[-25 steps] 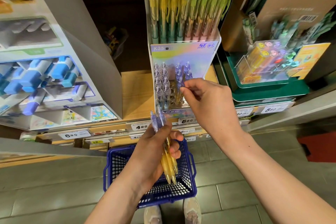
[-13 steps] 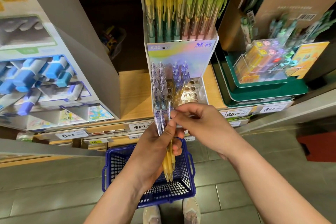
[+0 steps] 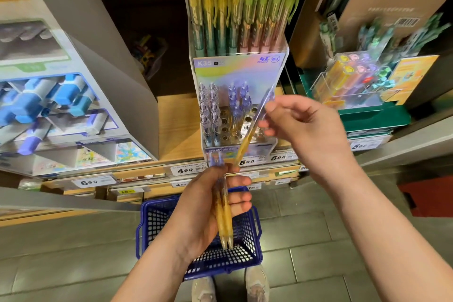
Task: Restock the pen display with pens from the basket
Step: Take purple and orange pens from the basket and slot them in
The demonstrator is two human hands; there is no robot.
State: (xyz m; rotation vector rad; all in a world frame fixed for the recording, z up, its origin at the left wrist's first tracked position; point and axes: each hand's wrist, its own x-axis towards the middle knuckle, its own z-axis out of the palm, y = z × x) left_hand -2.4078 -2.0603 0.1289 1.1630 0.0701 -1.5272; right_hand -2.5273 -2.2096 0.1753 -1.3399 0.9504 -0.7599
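A clear acrylic pen display (image 3: pixel 245 73) stands on the wooden shelf; its lower tray holds several purple-capped pens (image 3: pixel 213 105) on the left and open holes on the right. My left hand (image 3: pixel 208 206) grips a small bundle of pens (image 3: pixel 224 216) with yellow barrels and purple tops, just above the blue basket (image 3: pixel 252 240) on the floor. My right hand (image 3: pixel 304 130) pinches a single pen (image 3: pixel 250 135) that slants in front of the tray's empty holes, its yellow tip pointing down toward my left hand.
The display's upper tier is packed with yellow and green pens (image 3: pixel 242 2). A marker display box (image 3: pixel 61 105) stands at the left, a green tray with a clear box (image 3: pixel 355 86) at the right. Price tags (image 3: pixel 183 170) line the shelf edge. My shoes (image 3: pixel 255 287) show below the basket.
My right hand drew one pen out of the bundle in my left hand and lifted it up and right toward the tray. My left hand stayed over the basket.
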